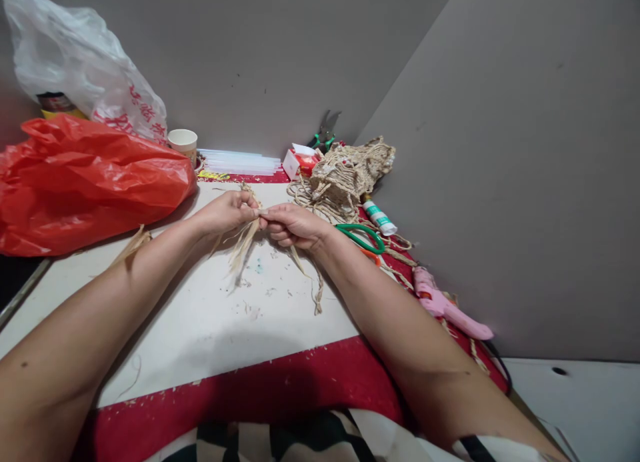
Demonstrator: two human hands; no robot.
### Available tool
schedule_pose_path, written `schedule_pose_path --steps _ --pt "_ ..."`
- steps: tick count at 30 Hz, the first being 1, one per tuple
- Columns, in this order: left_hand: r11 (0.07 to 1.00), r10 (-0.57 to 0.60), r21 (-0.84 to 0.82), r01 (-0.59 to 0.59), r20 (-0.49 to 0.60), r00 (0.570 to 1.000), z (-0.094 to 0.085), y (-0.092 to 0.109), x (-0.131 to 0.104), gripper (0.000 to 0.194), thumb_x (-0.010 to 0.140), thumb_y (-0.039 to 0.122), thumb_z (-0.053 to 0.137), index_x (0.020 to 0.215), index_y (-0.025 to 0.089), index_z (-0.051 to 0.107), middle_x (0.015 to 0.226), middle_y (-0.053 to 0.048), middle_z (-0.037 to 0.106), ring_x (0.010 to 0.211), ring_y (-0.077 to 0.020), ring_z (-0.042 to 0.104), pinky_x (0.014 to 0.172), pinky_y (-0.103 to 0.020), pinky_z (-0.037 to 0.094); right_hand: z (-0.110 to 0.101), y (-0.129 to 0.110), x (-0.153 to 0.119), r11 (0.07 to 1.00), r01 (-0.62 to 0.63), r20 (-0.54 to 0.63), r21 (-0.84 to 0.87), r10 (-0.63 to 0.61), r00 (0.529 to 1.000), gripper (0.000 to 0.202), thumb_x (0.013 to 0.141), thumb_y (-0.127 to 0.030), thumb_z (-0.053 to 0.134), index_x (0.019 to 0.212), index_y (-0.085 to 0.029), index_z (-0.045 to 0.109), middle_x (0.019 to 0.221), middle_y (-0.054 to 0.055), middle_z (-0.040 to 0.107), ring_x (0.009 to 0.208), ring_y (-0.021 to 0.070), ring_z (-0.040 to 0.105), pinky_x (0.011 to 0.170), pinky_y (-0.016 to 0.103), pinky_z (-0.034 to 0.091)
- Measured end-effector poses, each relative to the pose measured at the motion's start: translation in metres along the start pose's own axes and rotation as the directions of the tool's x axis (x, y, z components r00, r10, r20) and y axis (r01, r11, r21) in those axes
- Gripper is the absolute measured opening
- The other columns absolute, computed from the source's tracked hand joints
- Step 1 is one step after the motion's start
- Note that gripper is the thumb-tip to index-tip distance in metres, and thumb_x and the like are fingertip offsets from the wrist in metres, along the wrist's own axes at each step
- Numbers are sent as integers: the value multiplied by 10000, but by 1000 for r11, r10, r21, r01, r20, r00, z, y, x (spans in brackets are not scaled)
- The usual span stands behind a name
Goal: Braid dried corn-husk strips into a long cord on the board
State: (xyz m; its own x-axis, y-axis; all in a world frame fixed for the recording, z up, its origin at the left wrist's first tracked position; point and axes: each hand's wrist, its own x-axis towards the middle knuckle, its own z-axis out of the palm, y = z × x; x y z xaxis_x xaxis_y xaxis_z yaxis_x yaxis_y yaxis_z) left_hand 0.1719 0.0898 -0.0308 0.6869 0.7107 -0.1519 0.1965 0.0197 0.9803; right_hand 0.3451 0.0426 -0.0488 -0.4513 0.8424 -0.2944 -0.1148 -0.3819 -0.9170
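My left hand and my right hand meet over the white board, thumbs and fingers pinched close together. Both are closed on a bundle of pale dry husk strips, whose frayed ends hang down below the fingers. The exact grip point is hidden by the fingertips. A twisted husk cord trails from under my right hand onto the board. Just beyond that hand lies a heap of braided cord. Green-handled scissors rest beside my right wrist, partly covered by it.
A red plastic bag and a clear bag fill the left. Behind the board are a paper cup, translucent glue sticks, a small red-and-white box and pliers. A pink glue gun lies along the right wall.
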Motion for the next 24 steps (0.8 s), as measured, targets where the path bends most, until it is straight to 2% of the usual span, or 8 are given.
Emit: schedule_pose_path --steps 3,7,11,15,19,24 --pt "1000 -6 12 6 -6 1000 -1 0 0 118 727 165 630 740 162 512 456 54 506 316 -16 269 370 -185 128 0 1 2 998 -21 22 60 20 1000 218 857 -278 501 691 -137 494 455 -114 199 349 21 121 305 104 135" --pt "997 64 51 -62 -42 997 -3 -5 3 102 675 177 650 686 135 559 503 41 540 369 -17 317 396 -176 176 0 4 5 986 -70 39 150 65 997 251 884 -276 445 662 -158 436 456 -114 178 343 26 109 300 101 135" --pt "985 121 130 -113 -58 991 -8 -13 8 112 637 195 661 708 111 641 540 28 550 430 -32 375 429 -172 247 4 6 6 980 -80 -20 183 85 996 268 893 -268 419 648 -160 425 436 -116 175 331 27 107 292 106 122" --pt "986 66 153 -60 -36 997 -12 -16 10 147 653 171 626 774 103 675 502 28 518 398 -34 334 406 -183 223 14 7 7 987 -21 -121 161 41 992 232 881 -210 398 694 -122 503 416 -118 192 335 25 94 290 113 113" --pt "989 4 144 -7 24 1000 -10 -8 7 156 708 138 530 779 113 666 469 28 480 362 -38 301 386 -194 200 21 8 8 988 -4 -232 157 41 972 207 859 -192 403 721 -108 531 406 -119 196 332 25 95 289 123 106" --pt "961 -76 270 51 83 994 0 10 -4 122 734 116 499 716 119 620 476 -10 541 327 -53 339 367 -201 226 19 10 10 978 -4 -238 208 54 970 175 842 -195 432 676 -152 466 399 -118 215 326 26 95 291 126 100"
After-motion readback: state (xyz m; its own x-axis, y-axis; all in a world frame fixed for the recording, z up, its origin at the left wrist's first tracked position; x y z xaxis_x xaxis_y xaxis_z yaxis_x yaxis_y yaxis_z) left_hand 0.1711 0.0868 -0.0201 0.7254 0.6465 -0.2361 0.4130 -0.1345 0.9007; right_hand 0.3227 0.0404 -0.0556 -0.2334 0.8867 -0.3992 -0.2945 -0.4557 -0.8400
